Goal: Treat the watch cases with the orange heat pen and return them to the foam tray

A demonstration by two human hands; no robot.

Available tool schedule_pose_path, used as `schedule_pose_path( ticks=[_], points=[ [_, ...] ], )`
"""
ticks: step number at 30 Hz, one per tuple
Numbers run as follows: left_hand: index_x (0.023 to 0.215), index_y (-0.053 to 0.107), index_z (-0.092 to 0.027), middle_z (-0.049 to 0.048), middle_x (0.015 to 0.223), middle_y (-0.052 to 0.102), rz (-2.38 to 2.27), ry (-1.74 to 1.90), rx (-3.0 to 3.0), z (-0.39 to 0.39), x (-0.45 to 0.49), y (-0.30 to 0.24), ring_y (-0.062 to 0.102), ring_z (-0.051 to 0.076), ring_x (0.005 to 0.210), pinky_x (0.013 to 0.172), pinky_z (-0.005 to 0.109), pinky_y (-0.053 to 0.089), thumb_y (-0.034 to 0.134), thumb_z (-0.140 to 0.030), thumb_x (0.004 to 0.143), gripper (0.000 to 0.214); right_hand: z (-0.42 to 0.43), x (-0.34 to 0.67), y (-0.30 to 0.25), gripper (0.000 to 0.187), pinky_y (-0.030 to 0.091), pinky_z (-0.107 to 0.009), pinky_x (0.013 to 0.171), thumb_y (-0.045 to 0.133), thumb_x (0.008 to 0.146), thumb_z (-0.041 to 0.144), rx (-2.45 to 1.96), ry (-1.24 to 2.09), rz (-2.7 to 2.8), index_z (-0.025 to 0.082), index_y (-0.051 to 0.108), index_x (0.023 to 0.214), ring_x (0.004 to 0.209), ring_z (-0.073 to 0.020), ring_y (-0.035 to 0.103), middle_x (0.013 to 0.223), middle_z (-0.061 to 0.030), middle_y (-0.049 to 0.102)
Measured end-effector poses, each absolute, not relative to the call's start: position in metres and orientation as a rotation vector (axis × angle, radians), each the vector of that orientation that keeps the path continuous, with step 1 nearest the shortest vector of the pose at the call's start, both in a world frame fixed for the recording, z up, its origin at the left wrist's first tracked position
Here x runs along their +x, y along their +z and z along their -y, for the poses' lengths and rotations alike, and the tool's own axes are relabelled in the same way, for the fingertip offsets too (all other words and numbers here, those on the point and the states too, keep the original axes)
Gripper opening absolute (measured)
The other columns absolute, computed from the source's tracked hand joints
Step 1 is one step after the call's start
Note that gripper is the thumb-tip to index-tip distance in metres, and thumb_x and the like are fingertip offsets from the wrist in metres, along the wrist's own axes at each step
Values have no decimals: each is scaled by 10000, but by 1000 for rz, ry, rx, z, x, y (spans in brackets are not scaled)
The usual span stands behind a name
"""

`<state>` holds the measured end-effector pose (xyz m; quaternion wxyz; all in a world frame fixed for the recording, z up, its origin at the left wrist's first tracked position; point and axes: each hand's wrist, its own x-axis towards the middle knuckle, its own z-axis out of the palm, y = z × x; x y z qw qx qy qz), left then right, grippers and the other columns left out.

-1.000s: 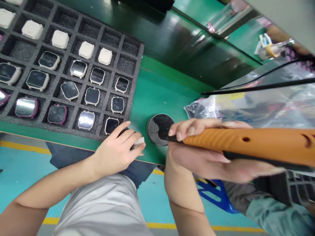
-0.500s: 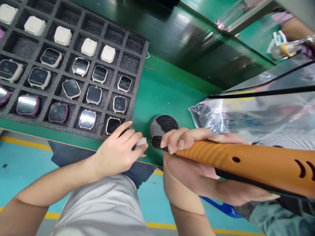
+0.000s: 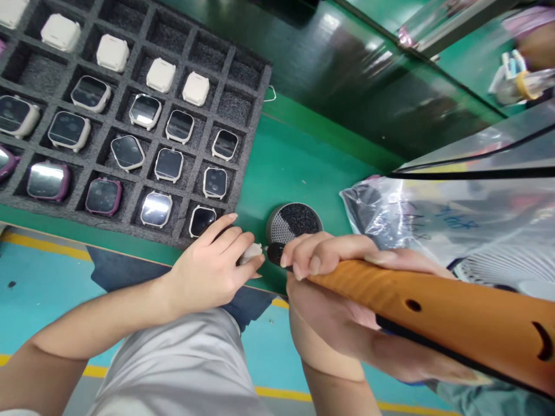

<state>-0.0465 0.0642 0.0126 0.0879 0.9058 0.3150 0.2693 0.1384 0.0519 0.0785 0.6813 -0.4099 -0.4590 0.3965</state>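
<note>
My left hand (image 3: 214, 268) is closed around a small white watch case (image 3: 251, 252), pinching it near the bench edge; the fingers cover most of it. My right hand (image 3: 332, 289) grips an orange electric screwdriver (image 3: 433, 297), held almost level. The tool's black nose points left at the white case, and its bit end sits at or just beside that case; contact cannot be made out. Directly behind the nose stands a round dish (image 3: 295, 222) with a dotted grey bottom, part of it covered by tiny dark pieces.
A dark foam tray (image 3: 243, 179) on the left holds several watches and white watch cases in its compartments. Clear plastic bags (image 3: 416, 214) lie at the right, under black cables (image 3: 472, 173). A co-worker's arm (image 3: 537, 49) shows at top right. The green bench (image 3: 299, 150) ends just past my hands.
The screwdriver's rear end has tilted a little lower, and less of the bit shows between its nose and the white case. The whole view has shifted slightly. Both grips stay the same.
</note>
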Motion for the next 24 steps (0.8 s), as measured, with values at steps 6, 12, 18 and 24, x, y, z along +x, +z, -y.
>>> schedule_pose_path(
  ticks=[6,12,18,24],
  points=[
    [1221,849,-240,106,1236,788,-942,812,2691,-63,-46,12,728,275,1151,1293,598,564,776,-400,1114,206,-56,137,75,615,549,-420,596,497,1071,861,-912,882,1077,354,811,1218,662,-207,618,846,7,687],
    [1217,858,-248,109,1233,785,-938,806,2692,-63,-47,11,723,281,1145,1285,605,572,791,-405,1102,206,-61,132,66,657,527,-388,539,504,1033,914,-870,838,1076,359,810,1207,595,-189,596,811,19,674],
    [1230,867,-268,114,1218,772,-1020,759,2683,-60,-43,15,715,302,1179,1336,754,482,827,-456,1085,240,-69,137,55,637,511,-363,482,557,1002,916,-794,872,1095,357,800,1187,541,-180,567,790,28,649],
    [1168,858,-219,112,1154,771,-1253,830,2626,-40,-26,23,730,300,1121,1330,850,391,757,-241,1109,119,-74,158,65,694,499,-371,440,414,1047,882,-741,719,1063,336,835,1128,503,-175,516,763,17,615]
  ],
)
